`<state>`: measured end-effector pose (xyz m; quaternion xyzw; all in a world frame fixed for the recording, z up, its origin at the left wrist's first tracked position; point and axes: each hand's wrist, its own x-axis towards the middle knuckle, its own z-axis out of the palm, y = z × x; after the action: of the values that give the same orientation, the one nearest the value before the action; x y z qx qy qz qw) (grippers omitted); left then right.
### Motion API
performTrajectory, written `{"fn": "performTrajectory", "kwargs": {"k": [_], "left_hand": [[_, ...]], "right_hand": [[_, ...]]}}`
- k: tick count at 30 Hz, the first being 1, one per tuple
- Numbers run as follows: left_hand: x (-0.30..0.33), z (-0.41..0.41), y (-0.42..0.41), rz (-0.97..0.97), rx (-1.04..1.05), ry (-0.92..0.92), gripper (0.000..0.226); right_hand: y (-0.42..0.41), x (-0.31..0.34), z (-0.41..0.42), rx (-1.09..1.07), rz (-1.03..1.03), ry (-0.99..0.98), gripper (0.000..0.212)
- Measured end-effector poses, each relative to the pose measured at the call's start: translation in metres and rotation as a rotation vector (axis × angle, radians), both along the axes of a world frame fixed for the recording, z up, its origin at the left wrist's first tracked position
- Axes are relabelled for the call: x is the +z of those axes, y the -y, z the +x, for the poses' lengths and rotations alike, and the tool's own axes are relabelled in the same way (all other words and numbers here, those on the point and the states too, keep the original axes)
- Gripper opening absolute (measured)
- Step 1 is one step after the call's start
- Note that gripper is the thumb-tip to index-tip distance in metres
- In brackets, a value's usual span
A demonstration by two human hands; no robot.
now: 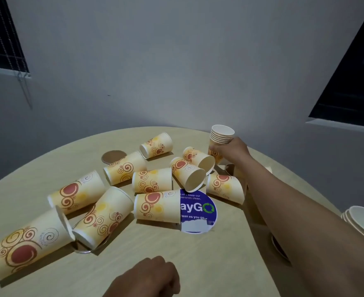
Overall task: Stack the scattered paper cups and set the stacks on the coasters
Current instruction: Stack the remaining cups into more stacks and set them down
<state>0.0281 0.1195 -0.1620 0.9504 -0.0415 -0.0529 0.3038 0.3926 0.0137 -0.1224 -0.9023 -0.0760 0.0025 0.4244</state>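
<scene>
Several yellow paper cups with red swirls lie on their sides across the round beige table (198, 254), among them a cup (156, 145) at the far middle and a large one (24, 247) at the near left. My right hand (232, 150) reaches to the far right and is closed around an upright stack of cups (222, 136). A round brown coaster (113, 156) lies at the far left, partly under a cup. A second dark coaster (278, 247) shows under my right forearm. My left hand (149, 277) rests near the front edge as a loose fist, holding nothing.
A blue and white round sticker (200, 211) is on the table's middle. Another stack of cups (363, 221) pokes in at the right edge. A grey wall stands behind the table, with dark windows at both sides.
</scene>
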Motion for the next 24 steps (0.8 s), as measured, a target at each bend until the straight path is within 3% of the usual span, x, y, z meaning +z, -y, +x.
{"fn": "performTrajectory", "kwargs": {"k": [3,6,9,16,18,22,24], "left_hand": [[0.020,-0.014,-0.004,-0.035,0.240,0.087,0.023],[0.030,-0.027,-0.016,-0.061,0.372,0.252,0.022],[0.036,-0.031,-0.022,-0.057,0.445,0.351,0.028],[0.026,-0.037,-0.012,0.084,0.467,0.170,0.025],[0.024,-0.047,-0.019,0.125,0.535,0.228,0.028],[0.028,-0.045,-0.044,0.332,0.689,0.588,0.027],[0.031,-0.025,-0.054,0.514,0.657,0.471,0.040]], "right_hand": [[0.010,0.015,-0.018,-0.041,0.014,-0.015,0.063],[0.021,0.027,-0.058,-0.104,0.000,0.136,0.065],[0.024,0.023,-0.115,-0.012,0.004,0.246,0.046],[-0.007,0.003,-0.214,0.305,-0.164,0.286,0.032],[-0.015,-0.002,-0.230,0.374,-0.267,0.373,0.039],[-0.023,-0.010,-0.251,0.503,-0.661,0.492,0.064],[-0.016,-0.012,-0.254,0.452,-0.777,0.497,0.069]]}}
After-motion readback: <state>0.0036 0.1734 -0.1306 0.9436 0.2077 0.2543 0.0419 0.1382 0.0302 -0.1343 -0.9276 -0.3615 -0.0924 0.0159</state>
